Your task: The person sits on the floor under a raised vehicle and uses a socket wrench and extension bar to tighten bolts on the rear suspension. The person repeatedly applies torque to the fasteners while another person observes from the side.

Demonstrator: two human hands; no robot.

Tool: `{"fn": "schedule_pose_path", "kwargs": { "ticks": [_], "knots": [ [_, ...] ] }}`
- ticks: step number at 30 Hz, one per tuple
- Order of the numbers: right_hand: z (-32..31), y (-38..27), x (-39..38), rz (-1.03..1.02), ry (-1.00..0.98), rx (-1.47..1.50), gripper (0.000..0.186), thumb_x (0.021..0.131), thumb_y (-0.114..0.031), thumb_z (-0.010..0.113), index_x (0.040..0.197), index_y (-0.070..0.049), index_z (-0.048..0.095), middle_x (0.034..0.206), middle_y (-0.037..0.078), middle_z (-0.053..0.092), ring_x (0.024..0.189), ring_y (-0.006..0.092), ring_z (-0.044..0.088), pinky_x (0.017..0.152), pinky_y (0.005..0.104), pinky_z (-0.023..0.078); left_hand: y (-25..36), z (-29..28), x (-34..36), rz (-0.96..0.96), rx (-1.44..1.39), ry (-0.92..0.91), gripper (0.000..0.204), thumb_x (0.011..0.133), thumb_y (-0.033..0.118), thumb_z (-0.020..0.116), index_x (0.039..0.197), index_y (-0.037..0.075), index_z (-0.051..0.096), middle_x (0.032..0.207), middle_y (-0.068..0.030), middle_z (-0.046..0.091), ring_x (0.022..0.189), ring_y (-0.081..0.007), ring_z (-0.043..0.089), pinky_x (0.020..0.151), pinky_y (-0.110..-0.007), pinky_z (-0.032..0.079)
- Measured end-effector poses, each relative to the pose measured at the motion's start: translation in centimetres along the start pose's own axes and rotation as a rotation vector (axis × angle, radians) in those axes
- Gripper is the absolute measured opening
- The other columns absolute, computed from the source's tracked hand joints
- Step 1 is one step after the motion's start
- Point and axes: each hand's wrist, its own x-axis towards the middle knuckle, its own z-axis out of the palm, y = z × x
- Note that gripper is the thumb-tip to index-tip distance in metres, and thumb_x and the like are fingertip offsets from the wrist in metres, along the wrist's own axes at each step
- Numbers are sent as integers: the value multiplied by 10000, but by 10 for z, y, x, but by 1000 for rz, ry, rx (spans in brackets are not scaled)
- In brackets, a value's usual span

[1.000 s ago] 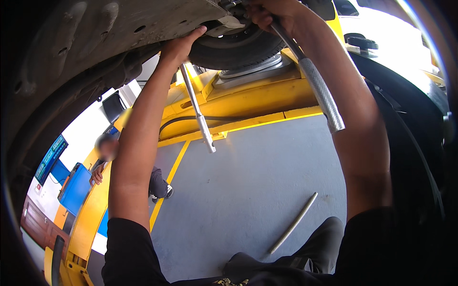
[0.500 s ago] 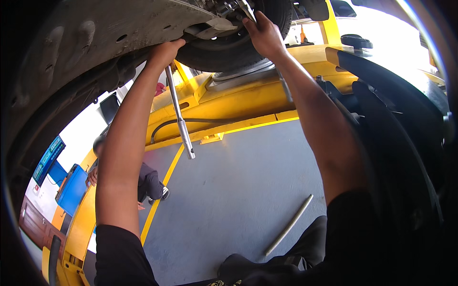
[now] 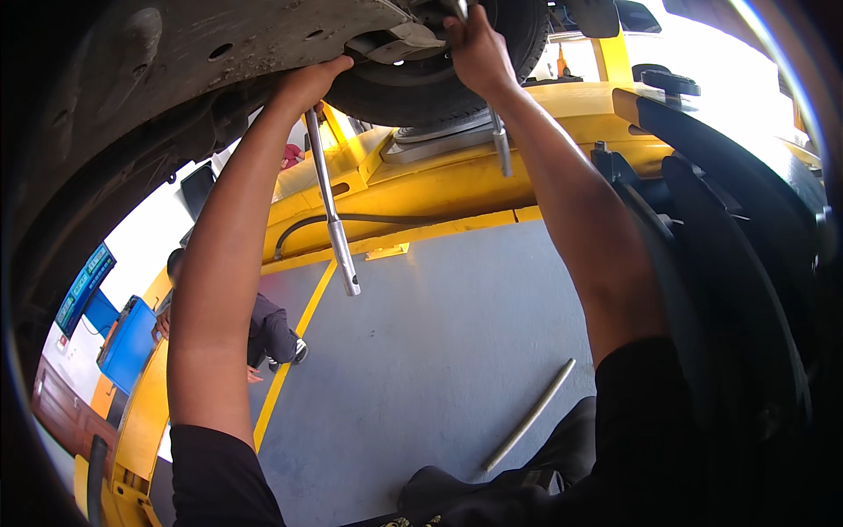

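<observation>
Right bar [image 3: 501,145] nearer tire [image 3: 399,104] edge

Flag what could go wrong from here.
1. The chrome bar hanging below the left hand might drop if its grip loosens.
2. The right hand, gripping a metal tool beside the tyre, could knock against it if the tool slips.
3. The pale rod on the floor near the person's leg could roll underfoot.
</observation>
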Motion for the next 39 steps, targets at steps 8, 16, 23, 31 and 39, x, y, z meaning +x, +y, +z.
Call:
{"fn": "schedule_pose_path", "kwargs": {
  "ticks": [8, 16, 23, 31, 39],
  "knots": [
    [-6, -14, -4, 64, -208, -180, 288, 985, -263, 491, 1078, -20, 367, 923, 354, 630, 950, 559, 571, 815, 604, 450, 10, -6, -8, 1, 17, -48, 640, 791, 621, 648, 1129, 79, 625, 943, -80, 597, 615, -161, 505, 573, -294, 461],
    [-6, -15, -15, 181, -282, -87, 258, 945, -250, 546, 995, -14, 454, 817, 229, 657, 740, 371, 669, 705, 457, 532, 3, 1, 1, 52, 11, 46, 627, 807, 582, 635, 1169, 70, 612, 951, -96, 635, 545, -165, 519, 560, -294, 476],
    [-33, 4, -148, 780, -506, 198, 300, 845, -276, 651, 996, -28, 575, 854, 170, 671, 848, 289, 671, 804, 425, 523, -21, 10, 27, -47, 69, 44, 520, 850, 520, 557, 1048, 49, 651, 779, -126, 655, 601, -202, 613, 623, -362, 504],
    [-64, -58, -154, 695, -362, -238, 310, 840, -220, 614, 1054, -7, 540, 1029, 267, 651, 1022, 465, 605, 894, 494, 486, 0, 21, 32, 163, -39, 153, 316, 840, 314, 627, 940, 15, 633, 644, -122, 625, 451, -226, 591, 543, -367, 514],
    [-129, -235, -99, 193, -885, -549, 241, 882, -162, 573, 1024, -82, 750, 1039, 166, 694, 985, 359, 672, 848, 394, 563, -27, 8, 35, 70, 203, 31, 401, 858, 379, 578, 1040, 28, 643, 739, -144, 684, 528, -254, 648, 601, -388, 525]
  ]
}}
